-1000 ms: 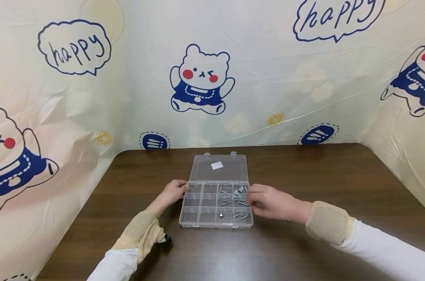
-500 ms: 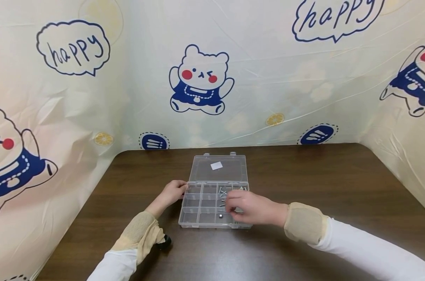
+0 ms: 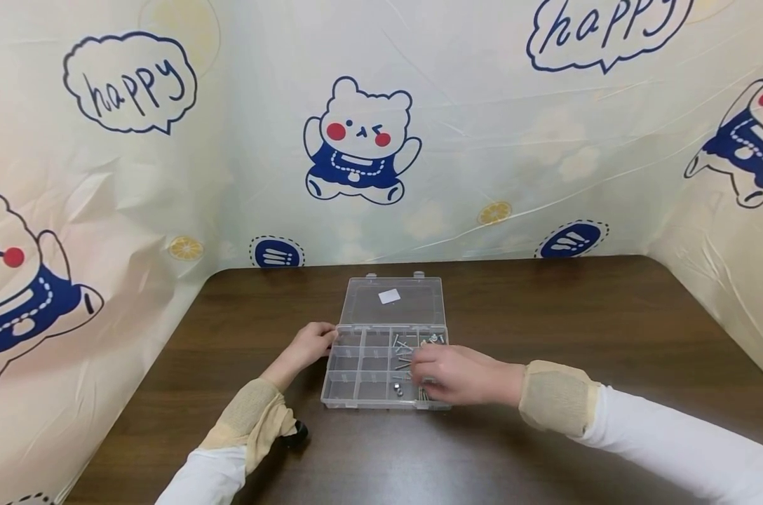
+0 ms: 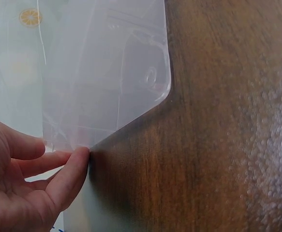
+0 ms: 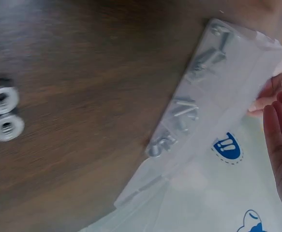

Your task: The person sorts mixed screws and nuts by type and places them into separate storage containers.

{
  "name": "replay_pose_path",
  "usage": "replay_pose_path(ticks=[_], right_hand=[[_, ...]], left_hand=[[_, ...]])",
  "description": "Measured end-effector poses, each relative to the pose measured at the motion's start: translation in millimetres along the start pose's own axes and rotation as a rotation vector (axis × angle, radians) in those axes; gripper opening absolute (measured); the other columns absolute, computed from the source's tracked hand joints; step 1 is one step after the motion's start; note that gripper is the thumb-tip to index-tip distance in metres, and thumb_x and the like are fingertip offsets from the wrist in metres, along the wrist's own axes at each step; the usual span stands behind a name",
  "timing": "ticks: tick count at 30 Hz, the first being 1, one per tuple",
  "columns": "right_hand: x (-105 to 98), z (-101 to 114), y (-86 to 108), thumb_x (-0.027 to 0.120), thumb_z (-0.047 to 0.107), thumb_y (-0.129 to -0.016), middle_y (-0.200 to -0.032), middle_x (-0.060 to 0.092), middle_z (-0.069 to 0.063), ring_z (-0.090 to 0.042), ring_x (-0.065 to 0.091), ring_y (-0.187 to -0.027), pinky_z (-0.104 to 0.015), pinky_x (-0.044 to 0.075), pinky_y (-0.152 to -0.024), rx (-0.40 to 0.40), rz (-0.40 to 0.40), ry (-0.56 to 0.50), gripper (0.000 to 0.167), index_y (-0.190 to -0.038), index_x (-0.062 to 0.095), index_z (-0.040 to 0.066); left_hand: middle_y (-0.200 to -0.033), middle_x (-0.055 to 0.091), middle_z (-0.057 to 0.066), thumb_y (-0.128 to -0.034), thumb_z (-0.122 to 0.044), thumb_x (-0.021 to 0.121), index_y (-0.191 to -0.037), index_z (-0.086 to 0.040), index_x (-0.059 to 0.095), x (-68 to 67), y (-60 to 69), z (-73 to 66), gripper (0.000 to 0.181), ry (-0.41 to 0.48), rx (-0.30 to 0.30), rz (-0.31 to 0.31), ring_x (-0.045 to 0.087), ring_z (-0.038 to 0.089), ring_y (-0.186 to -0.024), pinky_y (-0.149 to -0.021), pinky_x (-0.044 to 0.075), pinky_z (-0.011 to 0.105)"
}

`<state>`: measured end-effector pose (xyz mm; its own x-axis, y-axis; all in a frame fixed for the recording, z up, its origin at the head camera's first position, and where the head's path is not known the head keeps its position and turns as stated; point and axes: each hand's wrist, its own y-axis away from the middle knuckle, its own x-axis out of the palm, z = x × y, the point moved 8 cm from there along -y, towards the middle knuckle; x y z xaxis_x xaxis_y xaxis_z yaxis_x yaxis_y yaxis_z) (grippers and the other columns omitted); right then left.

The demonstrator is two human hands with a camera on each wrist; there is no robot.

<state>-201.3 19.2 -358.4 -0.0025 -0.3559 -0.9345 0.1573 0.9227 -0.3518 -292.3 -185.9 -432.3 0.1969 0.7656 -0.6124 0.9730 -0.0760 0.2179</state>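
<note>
A clear plastic compartment box (image 3: 374,405) lies on the table with its lid (image 3: 413,301) folded back. My left hand (image 3: 312,342) holds the box at its back left corner; in the left wrist view thumb and fingers pinch the edge there. Over the box's right column hovers my right hand (image 3: 447,375), its fingers fairly straight in the right wrist view, nothing seen in them. Two shiny nuts (image 3: 398,390) sit in a front compartment left of it. Screws (image 3: 402,344) lie in compartments behind. My right hand hides part of the right column.
In the right wrist view several metal nuts (image 5: 6,126) stand on the brown table (image 5: 82,96), to one side of the box. A white label (image 3: 389,296) lies on the lid. A patterned cloth (image 3: 470,175) hangs round the table's back and sides.
My right hand moved from the box's right edge leftward over the compartments, then back slightly right. A second nut now lies beside the first in the front compartment. My left hand stayed put.
</note>
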Motion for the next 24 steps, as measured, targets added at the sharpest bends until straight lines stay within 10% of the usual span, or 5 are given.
replay_pose_path(ticks=[18, 24], right_hand=[[-9, -8, 36.8, 0.069, 0.009, -0.076, -0.084, 0.057, 0.005, -0.010, 0.049, -0.079, -0.019, 0.049, -0.068, 0.117, 0.160, 0.093, 0.013, -0.088, 0.064, 0.011], [-11, -19, 55.2, 0.071, 0.010, -0.075, -0.080, 0.055, 0.005, -0.011, 0.049, -0.074, -0.021, 0.049, -0.063, 0.202, 0.225, 0.111, 0.015, -0.087, 0.064, 0.012]], left_hand=[[-0.111, 0.056, 0.030, -0.0943, -0.002, 0.040, -0.117, 0.018, 0.048, -0.6, 2.6, -4.5, 0.031, -0.003, 0.015, 0.004, 0.056, 0.037, -0.103, -0.079, 0.054, 0.037], [-0.109, 0.059, 0.023, -0.0955, -0.012, 0.044, -0.118, 0.013, 0.051, 2.8, -15.3, 14.3, 0.034, 0.020, 0.073, 0.022, 0.059, 0.029, -0.099, -0.076, 0.055, 0.034]])
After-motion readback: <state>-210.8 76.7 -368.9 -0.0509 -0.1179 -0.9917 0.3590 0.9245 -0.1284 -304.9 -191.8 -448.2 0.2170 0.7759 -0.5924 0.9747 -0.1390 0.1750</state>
